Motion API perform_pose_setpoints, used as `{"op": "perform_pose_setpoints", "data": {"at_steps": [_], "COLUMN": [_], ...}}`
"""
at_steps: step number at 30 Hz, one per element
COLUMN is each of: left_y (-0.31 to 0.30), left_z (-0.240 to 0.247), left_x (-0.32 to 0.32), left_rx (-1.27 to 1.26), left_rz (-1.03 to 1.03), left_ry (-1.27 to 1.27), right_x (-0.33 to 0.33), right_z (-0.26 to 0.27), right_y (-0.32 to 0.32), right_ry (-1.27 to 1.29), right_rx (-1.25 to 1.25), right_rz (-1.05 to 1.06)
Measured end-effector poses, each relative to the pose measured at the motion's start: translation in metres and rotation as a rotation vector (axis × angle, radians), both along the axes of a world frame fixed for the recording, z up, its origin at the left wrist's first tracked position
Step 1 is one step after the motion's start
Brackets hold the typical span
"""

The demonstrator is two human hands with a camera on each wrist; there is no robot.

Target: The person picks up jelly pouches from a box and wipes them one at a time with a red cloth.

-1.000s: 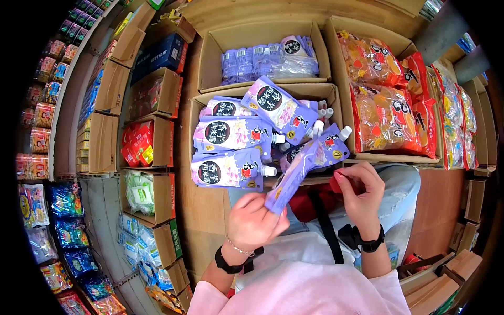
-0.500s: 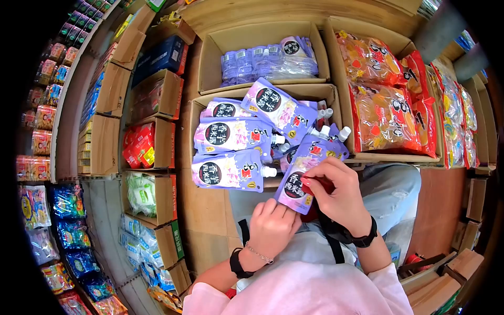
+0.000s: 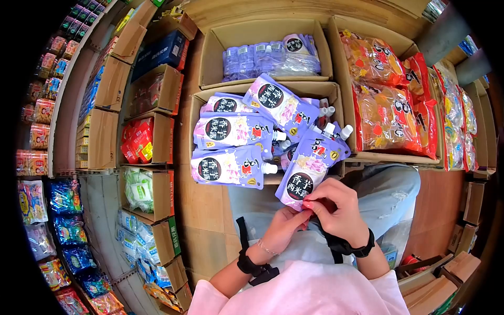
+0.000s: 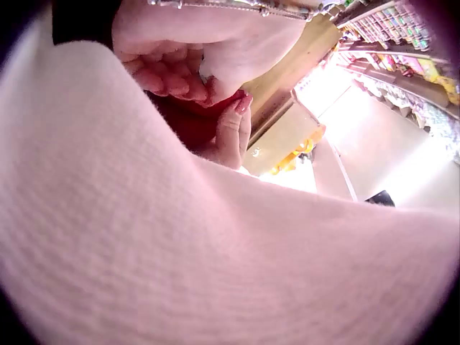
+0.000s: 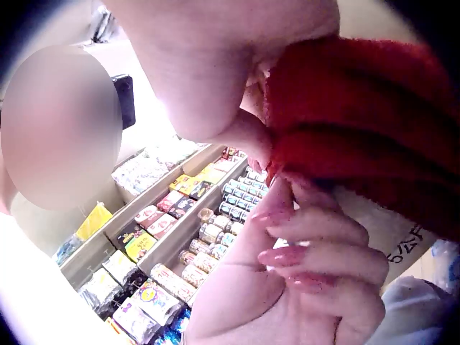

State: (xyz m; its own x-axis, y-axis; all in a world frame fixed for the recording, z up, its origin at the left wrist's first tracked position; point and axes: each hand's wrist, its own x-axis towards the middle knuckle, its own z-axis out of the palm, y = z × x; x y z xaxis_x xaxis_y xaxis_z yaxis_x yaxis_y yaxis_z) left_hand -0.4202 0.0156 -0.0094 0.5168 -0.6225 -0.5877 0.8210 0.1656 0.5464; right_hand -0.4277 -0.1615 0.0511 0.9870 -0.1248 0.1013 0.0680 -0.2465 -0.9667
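My right hand (image 3: 336, 210) holds a folded red cloth (image 5: 345, 108), mostly hidden in the head view but large in the right wrist view. My left hand (image 3: 281, 231) meets it low in front of my chest, thumb and forefinger pinching at the cloth's edge while the other fingers curl. Right by both hands' fingertips is the bottom end of a purple spouted drink pouch (image 3: 315, 160), whose capped top leans on other pouches. Several matching pouches (image 3: 226, 165) lie printed side up over the cardboard box (image 3: 336, 102). Curled fingers (image 4: 169, 79) show above red cloth in the left wrist view.
Behind stands another box (image 3: 210, 39) of purple pouches. At right, a carton (image 3: 341, 39) holds orange-red snack bags (image 3: 386, 115). Shelves and small cartons (image 3: 163, 142) line the left side. My jeans-clad knee (image 3: 391, 194) is beside the pouch box.
The pouch's tilted bottom end has turned printed side up and settled on the pile. My right hand came in with the cloth, crossed the pouch front, then moved down to meet my left hand.
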Motion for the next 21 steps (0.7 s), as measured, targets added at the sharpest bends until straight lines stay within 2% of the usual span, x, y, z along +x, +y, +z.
{"op": "perform_pose_setpoints", "data": {"at_steps": [4,10,14,18,19,21], "left_y": [-0.005,-0.005,0.000,0.002,0.002,0.003], "left_z": [0.006,0.014,0.025,0.033,0.032,0.030], "left_x": [0.001,0.002,0.009,0.007,0.004,0.004], "left_rx": [0.052,0.095,0.160,0.234,0.219,0.200], "left_rz": [0.020,0.041,0.011,-0.004,0.012,0.016], "left_ry": [-0.030,-0.047,-0.116,-0.226,-0.232,-0.232], "right_x": [-0.004,0.009,0.004,0.009,0.010,0.011], "right_z": [-0.007,-0.005,0.005,0.003,-0.001,0.004], "right_y": [0.001,-0.014,-0.003,-0.019,-0.022,-0.023], "right_ry": [-0.019,-0.041,-0.060,-0.087,-0.005,0.005], "right_rx": [-0.018,-0.176,-0.146,-0.339,-0.223,-0.241], "right_rz": [-0.001,-0.217,-0.148,-0.215,-0.285,-0.321]}}
